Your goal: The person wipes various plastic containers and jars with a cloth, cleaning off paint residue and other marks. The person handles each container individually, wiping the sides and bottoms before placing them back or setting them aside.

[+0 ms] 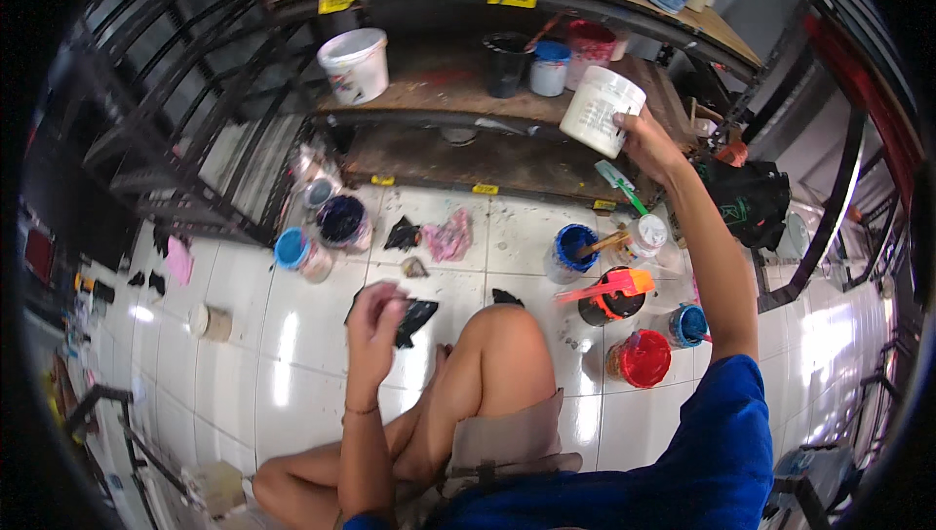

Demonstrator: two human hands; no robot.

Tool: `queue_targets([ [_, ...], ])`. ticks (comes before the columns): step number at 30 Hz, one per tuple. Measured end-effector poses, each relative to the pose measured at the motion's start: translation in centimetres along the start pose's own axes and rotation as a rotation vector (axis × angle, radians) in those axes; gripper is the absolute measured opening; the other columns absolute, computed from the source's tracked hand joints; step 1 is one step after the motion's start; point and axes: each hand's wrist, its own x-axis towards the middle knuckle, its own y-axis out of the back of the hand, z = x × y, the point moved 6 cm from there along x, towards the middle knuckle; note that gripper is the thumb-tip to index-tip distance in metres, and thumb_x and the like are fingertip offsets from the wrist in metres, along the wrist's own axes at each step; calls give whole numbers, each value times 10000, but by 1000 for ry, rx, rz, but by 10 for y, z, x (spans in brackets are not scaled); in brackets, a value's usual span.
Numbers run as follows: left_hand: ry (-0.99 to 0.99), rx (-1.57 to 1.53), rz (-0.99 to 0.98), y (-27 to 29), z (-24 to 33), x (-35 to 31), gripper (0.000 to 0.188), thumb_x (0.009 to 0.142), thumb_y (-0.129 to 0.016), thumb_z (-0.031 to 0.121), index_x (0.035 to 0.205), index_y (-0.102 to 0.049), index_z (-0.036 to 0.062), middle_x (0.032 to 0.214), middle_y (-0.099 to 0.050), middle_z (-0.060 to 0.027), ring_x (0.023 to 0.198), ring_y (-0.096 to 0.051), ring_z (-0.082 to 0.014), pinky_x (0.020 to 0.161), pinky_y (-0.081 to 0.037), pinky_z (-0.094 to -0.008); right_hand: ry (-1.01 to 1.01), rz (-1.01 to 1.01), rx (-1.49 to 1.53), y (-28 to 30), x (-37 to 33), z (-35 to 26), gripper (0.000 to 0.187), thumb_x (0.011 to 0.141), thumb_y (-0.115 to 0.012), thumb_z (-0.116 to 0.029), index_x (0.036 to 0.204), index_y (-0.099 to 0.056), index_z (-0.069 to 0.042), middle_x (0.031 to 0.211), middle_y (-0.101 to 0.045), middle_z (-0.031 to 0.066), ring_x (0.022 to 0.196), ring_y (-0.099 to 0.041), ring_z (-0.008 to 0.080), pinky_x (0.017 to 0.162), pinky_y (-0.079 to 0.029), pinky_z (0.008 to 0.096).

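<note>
While the left hand [375,320] hangs over the glossy white-tiled floor [517,228], too blurred for me to tell its grip, the right hand [648,145] pinches a white cylindrical plastic tub [597,109] just to its left, long axis tilted, before the brown wooden shelf [439,91].

Gripping a white tub [597,106], tilted, in the right hand [648,143], with the arm stretched toward the shelf [439,91]. Holding the left hand [372,330], slightly blurred, above the tiled floor [322,325], near a black scrap [417,315]. Facing, on the floor to the right, a red paint pot [616,364], a blue pot [561,269] with a wooden handle [604,243] leaning out, and a black pot [619,308] with an orange-pink tool [629,283] across its mouth. Facing, on the shelf, a white bucket [356,72] and a black cup [504,72].
</note>
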Motion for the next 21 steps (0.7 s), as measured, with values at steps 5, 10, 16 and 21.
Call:
queue_targets([
  [5, 10, -353, -260, -23, 33, -8, 654, 948, -563, 382, 1439, -281, 55, 1351, -467, -171, 1163, -531, -257, 959, -448, -383, -17, -303, 71, -178, -62, -9, 843, 796, -659, -235, 1473, -195, -43, 1433, -395, 113, 1316, -399, 243, 1109, -302, 377],
  [10, -91, -584, -183, 33, 41, -37, 718, 932, -551, 456, 1460, -228, 93, 1396, -446, -135, 1235, -494, -282, 1027, -407, -440, 129, -380, -50, -326, -107, 12, 772, 758, -756, -236, 1302, -282, 38, 1238, -498, 199, 1156, -501, 239, 1006, -394, 326],
  [16, -278, -687, 159, 144, 13, -96, 721, 909, -545, 525, 1423, -338, 63, 1430, -429, -128, 1293, -447, -294, 1102, -345, -448, 286, -597, -52, -473, -146, 55, 954, 738, -812, -238, 1394, -182, 51, 1274, -497, 229, 1192, -490, 276, 1033, -375, 346],
  [21, -268, -896, 365, 205, -21, -141, 751, 885, -546, 555, 1432, -333, 86, 1418, -429, -163, 1286, -443, -335, 1118, -337, -460, -117, -760, -236, -502, -118, 176, 864, 857, -680, -398, 1467, -191, -30, 1328, -503, 241, 1155, -556, 309, 961, -446, 381],
])
